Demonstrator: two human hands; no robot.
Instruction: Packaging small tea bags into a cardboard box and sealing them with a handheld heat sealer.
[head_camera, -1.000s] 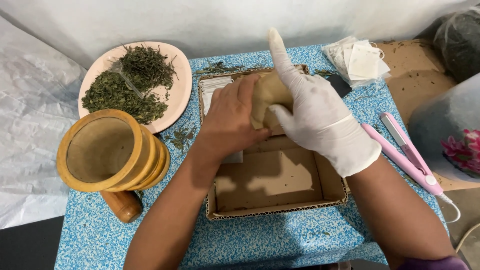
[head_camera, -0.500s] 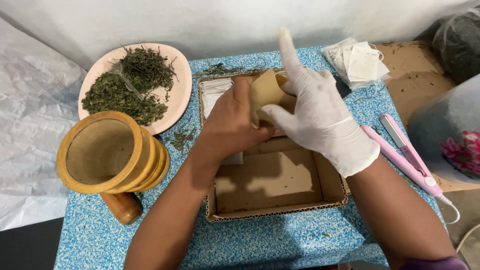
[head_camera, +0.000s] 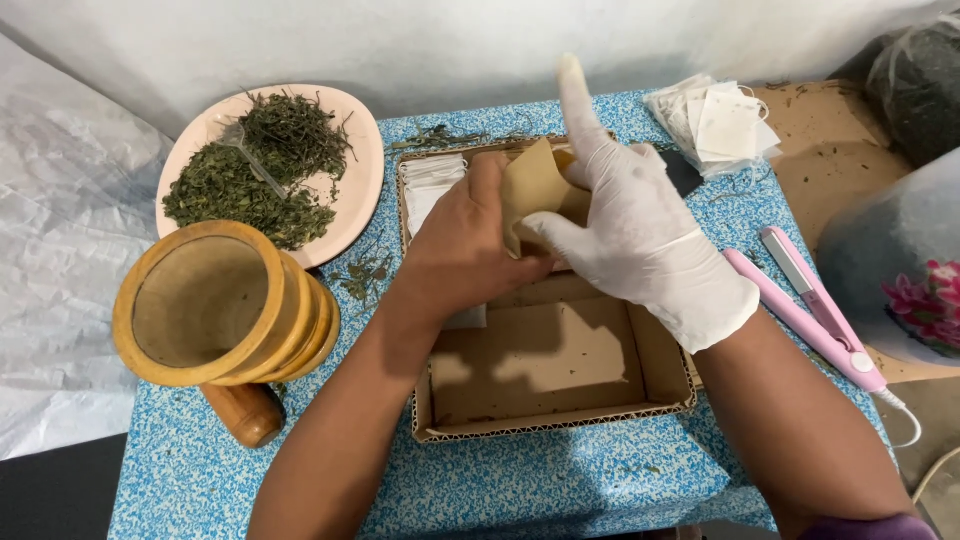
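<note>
Both hands working over cardboard tray (head_camera: 640, 395) on blue speckled table (head_camera: 560, 480). Bare left hand (head_camera: 465, 250) and white-gloved right hand (head_camera: 640, 240) gripping tan paper pouch (head_camera: 533, 190) together, gloved index finger sticking up. Stack of white sachets (head_camera: 430, 180) lying in tray's far corner. Wooden mortar (head_camera: 215, 305) tilting at left, pink plate (head_camera: 365, 165) of dried herbs (head_camera: 255, 170) behind it. Pink sealer tool (head_camera: 815, 305) lying at right.

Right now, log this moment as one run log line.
left hand: bare, holds brown paper pouch | right hand: white glove, on pouch | over cardboard tray | mortar left
</note>
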